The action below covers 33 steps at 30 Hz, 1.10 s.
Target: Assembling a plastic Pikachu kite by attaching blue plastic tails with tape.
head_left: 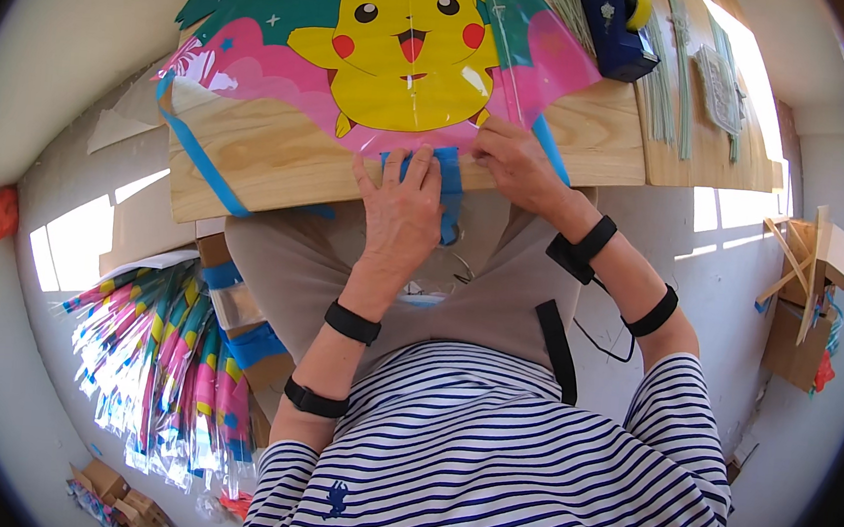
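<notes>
A kite [414, 72] of printed plastic film lies across the wooden table, showing a yellow cartoon animal on pink and green. At its near edge a blue strip [452, 181] hangs over the table's front. My left hand [399, 201] lies there with its fingers stretched out, pressing on the blue piece and the kite's lower edge. Just to the right, my right hand [523, 167] has its thumb and fingers pinched together at the kite's edge. What sits between those fingertips is hidden. A blue band [550, 149] runs under the kite beside my right hand.
A dark blue tape dispenser [613, 29] with yellow tape stands at the table's far right, among thin pale rods [660, 94] and a clear plastic box [718, 89]. Another blue band [196, 148] crosses the table's left end. Folded kites [167, 362] in clear sleeves are piled at the lower left.
</notes>
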Tool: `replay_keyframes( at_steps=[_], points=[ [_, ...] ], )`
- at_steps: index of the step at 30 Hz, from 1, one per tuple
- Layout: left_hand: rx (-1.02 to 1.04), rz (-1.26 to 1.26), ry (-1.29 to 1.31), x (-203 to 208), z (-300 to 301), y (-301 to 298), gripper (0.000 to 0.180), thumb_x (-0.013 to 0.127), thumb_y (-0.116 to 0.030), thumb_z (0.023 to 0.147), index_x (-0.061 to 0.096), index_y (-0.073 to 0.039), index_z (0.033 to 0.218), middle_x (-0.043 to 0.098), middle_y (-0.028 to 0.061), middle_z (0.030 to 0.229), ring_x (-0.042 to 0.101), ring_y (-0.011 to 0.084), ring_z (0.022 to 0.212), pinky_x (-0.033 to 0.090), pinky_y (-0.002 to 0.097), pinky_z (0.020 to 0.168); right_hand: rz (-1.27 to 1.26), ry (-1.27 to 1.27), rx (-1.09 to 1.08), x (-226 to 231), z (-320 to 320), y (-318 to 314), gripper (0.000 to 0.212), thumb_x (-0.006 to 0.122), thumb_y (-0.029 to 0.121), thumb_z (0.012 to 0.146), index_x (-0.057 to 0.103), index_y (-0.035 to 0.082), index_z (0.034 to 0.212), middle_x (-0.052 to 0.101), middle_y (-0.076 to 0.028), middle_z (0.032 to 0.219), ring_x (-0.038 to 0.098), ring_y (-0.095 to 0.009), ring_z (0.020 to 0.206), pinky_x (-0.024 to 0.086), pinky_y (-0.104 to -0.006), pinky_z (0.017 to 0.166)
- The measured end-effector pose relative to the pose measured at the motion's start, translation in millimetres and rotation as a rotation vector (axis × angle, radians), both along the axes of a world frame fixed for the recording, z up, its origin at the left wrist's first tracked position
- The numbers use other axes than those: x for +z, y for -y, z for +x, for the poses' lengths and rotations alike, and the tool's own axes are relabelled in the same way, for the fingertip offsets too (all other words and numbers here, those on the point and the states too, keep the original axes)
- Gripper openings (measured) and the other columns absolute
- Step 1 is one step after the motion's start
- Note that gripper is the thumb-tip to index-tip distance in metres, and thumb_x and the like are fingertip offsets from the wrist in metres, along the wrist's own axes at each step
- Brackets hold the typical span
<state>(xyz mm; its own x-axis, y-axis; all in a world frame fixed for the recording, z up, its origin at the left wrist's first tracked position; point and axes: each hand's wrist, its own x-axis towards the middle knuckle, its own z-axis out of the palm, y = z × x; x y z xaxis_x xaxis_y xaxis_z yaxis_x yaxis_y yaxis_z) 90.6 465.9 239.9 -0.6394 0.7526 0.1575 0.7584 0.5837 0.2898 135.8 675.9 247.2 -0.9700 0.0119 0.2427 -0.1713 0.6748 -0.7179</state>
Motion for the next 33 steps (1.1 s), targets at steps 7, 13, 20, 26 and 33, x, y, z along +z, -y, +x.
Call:
replay_keyframes(
  at_steps=[7,13,20,26,33],
  points=[
    [0.005,-0.007,0.036,0,1,0,0.058,0.079,-0.020,0.075,0.061,-0.004,0.128,0.053,0.0060,0.139,0.045,0.0305,0.131,0.021,0.0711,0.112,0.167,0.013,0.088,16,40,4,0.008,0.065,-0.005,0.075,0.061,0.000,0.080,0.065,-0.012,0.105,0.058,-0.034,0.100,0.048,-0.0404,0.086],
    [-0.022,0.005,0.022,1,-3,2,0.057,0.079,-0.020,0.074,0.062,-0.006,0.126,0.056,0.0059,0.137,0.048,0.0303,0.130,0.019,0.0708,0.112,0.260,-0.002,0.175,14,34,24,0.004,0.064,-0.002,0.075,0.064,-0.001,0.079,0.060,-0.012,0.138,0.049,-0.037,0.126,0.040,-0.0473,0.108],
    [-0.036,0.083,0.042,-1,-3,7,0.054,0.080,-0.019,0.071,0.064,-0.007,0.121,0.057,0.0073,0.135,0.049,0.0300,0.130,0.015,0.0687,0.114,0.359,-0.031,0.199,11,31,21,0.007,0.066,0.000,0.074,0.068,-0.001,0.081,0.060,-0.013,0.135,0.050,-0.036,0.127,0.037,-0.0491,0.112],
    [-0.021,0.145,0.088,2,-1,11,0.053,0.080,-0.021,0.071,0.066,-0.006,0.120,0.057,0.0091,0.135,0.048,0.0306,0.131,0.015,0.0674,0.115,0.430,0.017,0.214,10,33,20,0.012,0.067,0.001,0.073,0.070,-0.001,0.085,0.060,-0.013,0.137,0.049,-0.035,0.130,0.036,-0.0492,0.113],
    [-0.025,0.102,0.053,6,1,20,0.050,0.081,-0.020,0.072,0.067,-0.007,0.118,0.058,0.0082,0.134,0.048,0.0302,0.132,0.014,0.0665,0.116,0.334,0.023,0.180,4,39,13,0.014,0.064,-0.003,0.074,0.067,-0.001,0.088,0.061,-0.013,0.134,0.051,-0.035,0.127,0.040,-0.0444,0.110]
  ],
)
